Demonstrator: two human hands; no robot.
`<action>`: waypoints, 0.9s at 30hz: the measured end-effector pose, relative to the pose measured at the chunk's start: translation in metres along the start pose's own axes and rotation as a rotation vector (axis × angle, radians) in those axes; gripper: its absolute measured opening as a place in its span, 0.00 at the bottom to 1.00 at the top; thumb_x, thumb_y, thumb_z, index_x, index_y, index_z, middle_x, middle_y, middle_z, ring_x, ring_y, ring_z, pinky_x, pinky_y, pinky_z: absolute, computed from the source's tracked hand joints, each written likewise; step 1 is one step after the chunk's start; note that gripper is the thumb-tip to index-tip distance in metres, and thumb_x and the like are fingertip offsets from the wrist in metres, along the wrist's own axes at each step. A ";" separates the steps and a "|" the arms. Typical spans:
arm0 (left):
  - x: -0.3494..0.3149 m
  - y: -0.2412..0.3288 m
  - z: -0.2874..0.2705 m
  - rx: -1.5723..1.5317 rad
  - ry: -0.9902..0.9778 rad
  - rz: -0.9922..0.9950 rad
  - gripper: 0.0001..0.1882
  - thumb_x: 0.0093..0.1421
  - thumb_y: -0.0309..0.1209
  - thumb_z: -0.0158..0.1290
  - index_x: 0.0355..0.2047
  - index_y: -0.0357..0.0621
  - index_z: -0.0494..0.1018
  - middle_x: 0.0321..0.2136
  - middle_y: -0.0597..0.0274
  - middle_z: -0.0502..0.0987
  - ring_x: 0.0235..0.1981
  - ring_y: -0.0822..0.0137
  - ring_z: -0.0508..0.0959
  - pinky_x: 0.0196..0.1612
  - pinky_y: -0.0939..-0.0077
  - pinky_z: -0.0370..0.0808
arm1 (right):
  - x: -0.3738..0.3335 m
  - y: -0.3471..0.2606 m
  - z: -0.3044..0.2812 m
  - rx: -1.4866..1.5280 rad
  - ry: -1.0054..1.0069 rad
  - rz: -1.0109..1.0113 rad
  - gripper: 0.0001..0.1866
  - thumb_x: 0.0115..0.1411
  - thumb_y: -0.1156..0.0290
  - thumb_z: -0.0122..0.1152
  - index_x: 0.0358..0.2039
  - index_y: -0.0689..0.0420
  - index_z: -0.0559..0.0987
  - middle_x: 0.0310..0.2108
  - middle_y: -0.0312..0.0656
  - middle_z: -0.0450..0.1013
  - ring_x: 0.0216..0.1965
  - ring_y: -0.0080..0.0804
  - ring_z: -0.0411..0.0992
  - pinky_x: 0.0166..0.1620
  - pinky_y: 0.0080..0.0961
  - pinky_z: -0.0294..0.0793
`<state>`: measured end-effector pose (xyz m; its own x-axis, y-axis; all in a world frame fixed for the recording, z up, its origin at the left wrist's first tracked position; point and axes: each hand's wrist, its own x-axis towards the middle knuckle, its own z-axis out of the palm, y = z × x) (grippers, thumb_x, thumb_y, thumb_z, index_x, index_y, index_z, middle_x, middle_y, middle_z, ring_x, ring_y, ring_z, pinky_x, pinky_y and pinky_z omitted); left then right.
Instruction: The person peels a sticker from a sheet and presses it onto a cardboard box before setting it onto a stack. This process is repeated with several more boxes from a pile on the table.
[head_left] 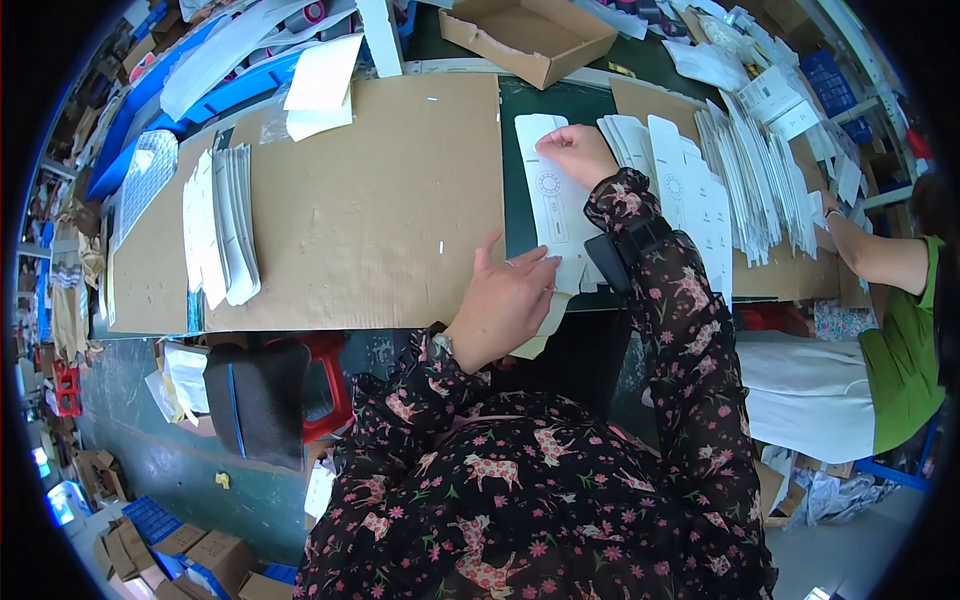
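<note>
A flat white carton (547, 187) with printed drawings lies lengthwise in front of me on the dark green tabletop. At its far end my right hand (580, 153) is closed, thumb and fingertips pinched at the carton's edge. My left hand (500, 305) rests by the near end, thumb and fingers apart, with fingertips touching the carton. A pale yellowish sheet (552, 315) shows beneath that end at the table's edge. Just right of my right hand lie more flat white cartons (680, 190), overlapping one another and partly covered by my forearm.
Brown cardboard (370, 200) covers the table to the left, bearing a stack of white cartons (232, 225). A long row of cartons (755, 180) stands at right, near a co-worker's arm (870, 250). An open cardboard tray (528, 40) and blue bins (235, 95) line the back.
</note>
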<state>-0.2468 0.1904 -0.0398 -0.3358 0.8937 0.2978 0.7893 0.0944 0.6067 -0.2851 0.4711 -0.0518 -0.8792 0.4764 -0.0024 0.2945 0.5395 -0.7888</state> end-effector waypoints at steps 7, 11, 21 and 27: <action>0.000 0.001 -0.002 -0.016 0.024 0.007 0.18 0.66 0.28 0.55 0.55 0.43 0.78 0.48 0.51 0.85 0.57 0.58 0.82 0.73 0.36 0.45 | 0.015 0.000 0.011 -0.028 -0.037 0.020 0.11 0.56 0.63 0.73 0.33 0.57 0.90 0.33 0.44 0.86 0.35 0.34 0.83 0.44 0.29 0.81; 0.001 0.000 -0.002 -0.039 0.031 0.008 0.17 0.66 0.29 0.54 0.55 0.43 0.78 0.50 0.46 0.84 0.57 0.58 0.82 0.73 0.35 0.45 | 0.017 0.000 0.013 -0.063 -0.034 0.038 0.10 0.55 0.63 0.73 0.32 0.56 0.91 0.33 0.43 0.86 0.35 0.35 0.84 0.45 0.30 0.81; -0.001 0.000 -0.002 -0.021 0.047 0.001 0.15 0.66 0.27 0.53 0.52 0.40 0.80 0.46 0.54 0.85 0.58 0.61 0.81 0.74 0.36 0.45 | 0.012 -0.012 0.030 -0.394 0.115 0.045 0.09 0.52 0.63 0.75 0.29 0.54 0.90 0.42 0.47 0.83 0.45 0.42 0.81 0.51 0.35 0.81; 0.002 0.005 0.001 -0.005 0.080 0.014 0.14 0.66 0.27 0.53 0.50 0.39 0.80 0.45 0.55 0.85 0.56 0.59 0.82 0.74 0.37 0.46 | 0.026 0.015 0.026 -0.247 0.132 0.081 0.16 0.50 0.64 0.78 0.37 0.59 0.86 0.38 0.44 0.82 0.39 0.36 0.80 0.46 0.28 0.80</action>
<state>-0.2433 0.1929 -0.0367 -0.3646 0.8572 0.3638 0.7919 0.0799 0.6054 -0.3136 0.4739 -0.0794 -0.7975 0.6023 0.0336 0.4580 0.6408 -0.6161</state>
